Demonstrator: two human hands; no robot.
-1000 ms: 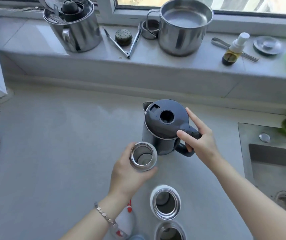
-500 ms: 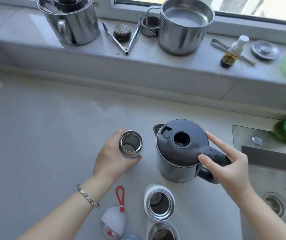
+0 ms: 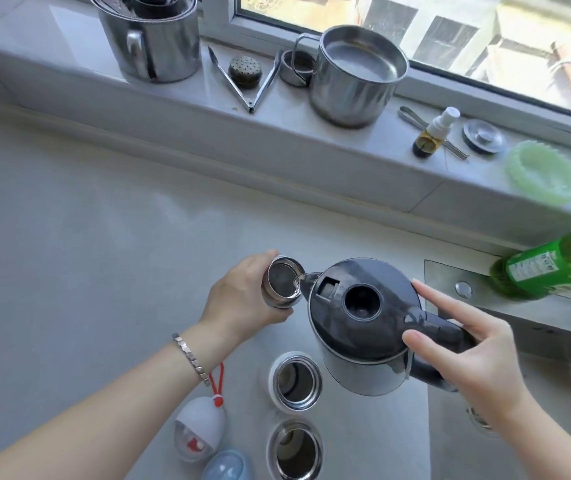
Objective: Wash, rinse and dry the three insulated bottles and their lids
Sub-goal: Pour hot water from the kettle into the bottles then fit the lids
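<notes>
My left hand (image 3: 242, 296) grips a small steel bottle (image 3: 282, 284) upright on the counter. My right hand (image 3: 464, 355) holds the handle of a dark kettle (image 3: 363, 317), tilted left with its spout at the bottle's mouth; water runs into the bottle. A white-rimmed open bottle (image 3: 294, 381) stands nearer to me, and a third open steel bottle (image 3: 294, 450) sits at the bottom edge. A white egg-shaped lid with a red loop (image 3: 201, 427) and a pale blue lid (image 3: 226, 465) lie left of them.
A steel sink (image 3: 519, 410) lies to the right, a green detergent bottle (image 3: 550, 261) at its back corner. The window sill carries two steel pots (image 3: 353, 77), tongs (image 3: 247, 83), a small spray bottle (image 3: 434, 133), a sink plug (image 3: 483, 136) and a green scrubber (image 3: 543, 176).
The kettle moved toward the sink side, then tipped left until water pours into the small bottle. My left hand shifted the bottle left and up the counter.
</notes>
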